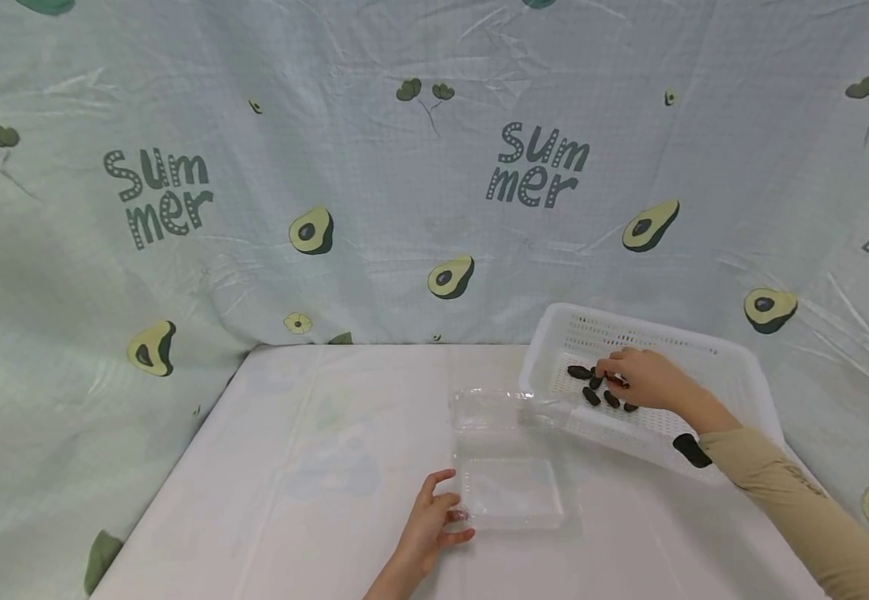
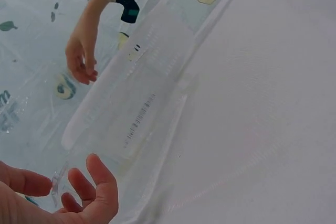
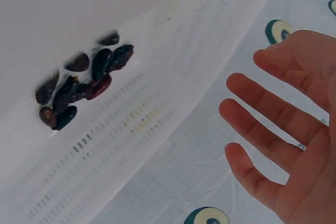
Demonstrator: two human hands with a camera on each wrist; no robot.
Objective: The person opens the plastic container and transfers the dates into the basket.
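A clear plastic box [image 1: 512, 492] with its lid raised at the back stands on the white table. My left hand [image 1: 427, 529] holds its left front corner. In the left wrist view, the thumb of my left hand [image 2: 79, 195] touches a clear edge, with the fingers curled opposite. Above the white basket [image 1: 734, 358] is my right hand [image 1: 647, 379], over dark, glossy oval fruits [image 1: 591, 396]. The right wrist view has my right hand [image 3: 283, 129] with fingers spread and nothing between them, apart from the dark fruits [image 3: 65, 93], some reddish. Their exact kind is unclear.
A pale sheet [image 1: 374, 167] printed with avocados hangs behind the table and along its sides. The white table [image 1: 292, 467] stretches left of the box. The basket's raised, slotted walls surround the fruits, and its near wall stands close to the box's lid.
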